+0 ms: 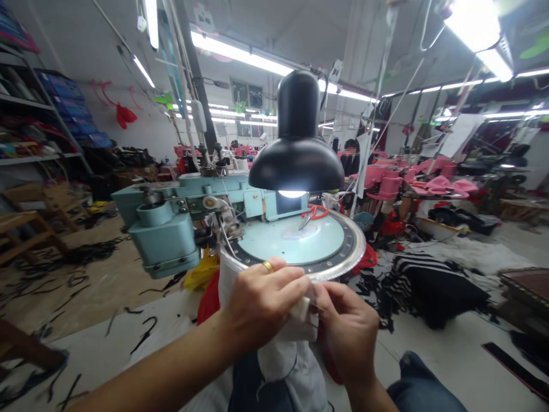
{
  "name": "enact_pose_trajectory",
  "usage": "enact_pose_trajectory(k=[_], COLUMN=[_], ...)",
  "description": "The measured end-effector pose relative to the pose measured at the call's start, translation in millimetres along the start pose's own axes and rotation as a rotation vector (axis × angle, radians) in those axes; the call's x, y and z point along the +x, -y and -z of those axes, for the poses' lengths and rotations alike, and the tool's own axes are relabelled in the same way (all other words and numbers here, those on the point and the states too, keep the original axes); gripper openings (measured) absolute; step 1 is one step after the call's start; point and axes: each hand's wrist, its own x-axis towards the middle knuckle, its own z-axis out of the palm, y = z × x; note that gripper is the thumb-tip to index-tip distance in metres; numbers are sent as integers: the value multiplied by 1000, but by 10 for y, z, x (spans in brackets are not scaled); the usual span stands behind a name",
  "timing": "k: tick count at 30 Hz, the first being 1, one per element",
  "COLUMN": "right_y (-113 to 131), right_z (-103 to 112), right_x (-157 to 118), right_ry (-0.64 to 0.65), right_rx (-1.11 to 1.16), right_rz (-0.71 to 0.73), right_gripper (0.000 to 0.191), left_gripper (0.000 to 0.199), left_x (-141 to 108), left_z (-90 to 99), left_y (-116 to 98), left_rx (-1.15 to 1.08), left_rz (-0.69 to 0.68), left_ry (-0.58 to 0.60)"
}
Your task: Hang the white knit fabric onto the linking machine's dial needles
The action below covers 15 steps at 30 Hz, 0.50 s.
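A turquoise dial linking machine (253, 237) stands before me, its round plate ringed by a toothed metal rim. White knit fabric (300, 326) hangs from the front of this rim and falls over my lap. My left hand (272, 289) is closed on the fabric's upper edge, fingers against the rim. Just to its right, my right hand (345, 315) pinches the same edge between thumb and fingertips. The exact stitches at the fingertips are hidden. Red-handled scissors (315, 214) lie on the plate. A lit black lamp (297, 154) hangs over them.
At left, the machine's motor housing (165, 240) juts out, with a wooden stool (26, 234) beyond. Striped black fabric (433, 286) lies in a heap on the right. Dark scraps (148, 332) litter the floor. Pink machines (388, 180) stand further back.
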Motion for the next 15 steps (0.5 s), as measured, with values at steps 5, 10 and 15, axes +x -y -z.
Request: enact_pose_trajectory(k=[5, 10, 15], right_y=[-42, -128, -271], right_z=[-60, -118, -11], right_x=[-36, -56, -168], right_ry=[-22, 18, 51], right_rx=[25, 46, -112], right_rz=[-34, -50, -16], right_gripper=[18, 23, 25], left_gripper=[13, 18, 35], left_x=[-40, 75, 427], left_z=[6, 59, 110], left_y=[-44, 117, 214], left_rx=[141, 82, 88], left_rz=[-74, -39, 275], left_ry=[-29, 155, 464])
